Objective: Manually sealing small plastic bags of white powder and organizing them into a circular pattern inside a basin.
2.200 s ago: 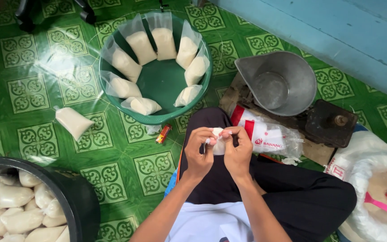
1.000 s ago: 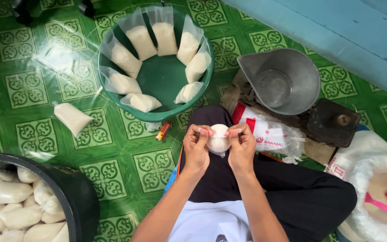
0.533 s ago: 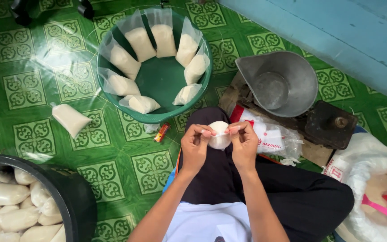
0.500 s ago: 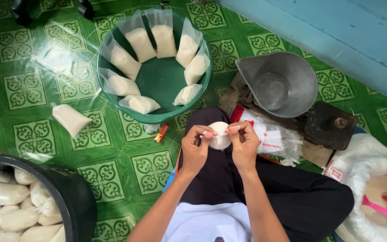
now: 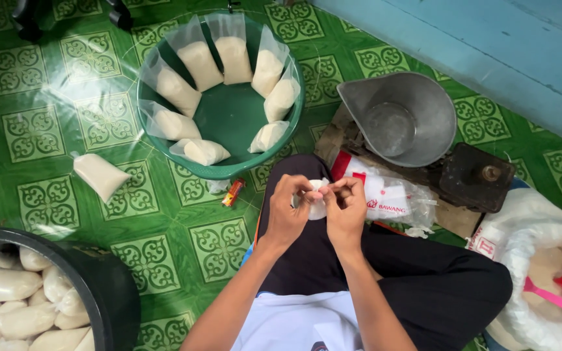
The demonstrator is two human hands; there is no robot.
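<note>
I sit cross-legged on a green tiled floor. Both hands meet over my lap around one small clear plastic bag of white grains (image 5: 317, 205). My left hand (image 5: 290, 209) pinches it from the left and my right hand (image 5: 346, 208) from the right, fingertips close together at the bag's top. Much of the bag is hidden behind my fingers. Just ahead stands a green basin (image 5: 221, 117) with several filled bags leaning around its wall.
A black tub (image 5: 108, 292) of tied bags sits at lower left. One loose bag (image 5: 101, 175) lies on the floor. A metal scale pan (image 5: 398, 117) and its dark base (image 5: 476, 177) are at right, then a white sack (image 5: 541, 247) with a pink scoop (image 5: 557, 302). A small lighter (image 5: 233, 192) lies by the basin.
The bag stayed between both hands over my lap. My fingers shifted around its top, turning it slightly. Nothing else moved.
</note>
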